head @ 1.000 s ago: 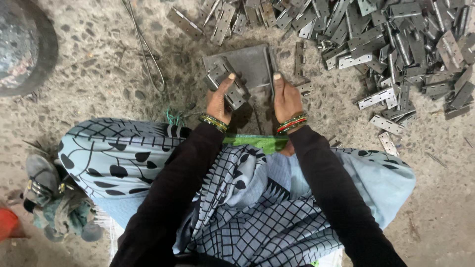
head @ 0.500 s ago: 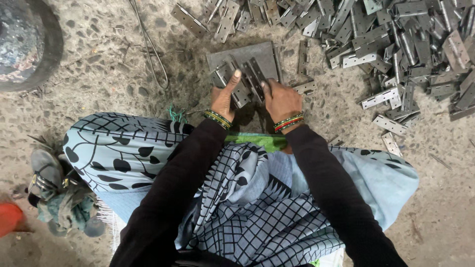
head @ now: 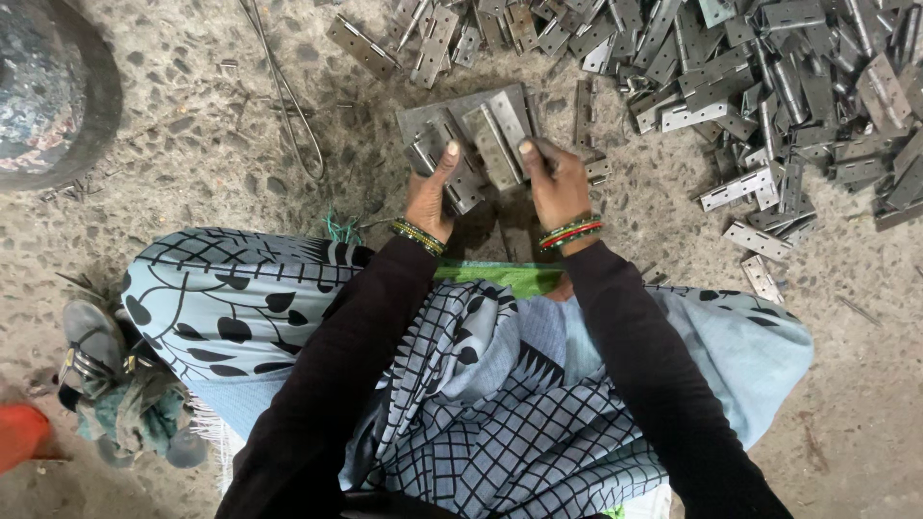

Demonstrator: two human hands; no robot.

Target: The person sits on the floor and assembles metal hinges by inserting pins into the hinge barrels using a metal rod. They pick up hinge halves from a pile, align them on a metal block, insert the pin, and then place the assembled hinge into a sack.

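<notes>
A rough concrete floor [head: 192,154] is seen from above, with a seated person's patterned blue clothing filling the near edge. A large pile of metal hinges [head: 769,86] is spread across the far right corner of the floor. A flat grey metal plate [head: 452,108] lies on the floor just ahead of the knees, and hinges are laid upon it. The left hand [head: 430,197] is closed around a hinge [head: 460,183] at the plate's near left part, thumb pressed on top. The right hand [head: 556,183] is curled beside a second hinge [head: 492,144], thumb touching its near end. That hinge's long axis runs away from the person, tilted slightly left. The loose pile lies nearer the right hand.
</notes>
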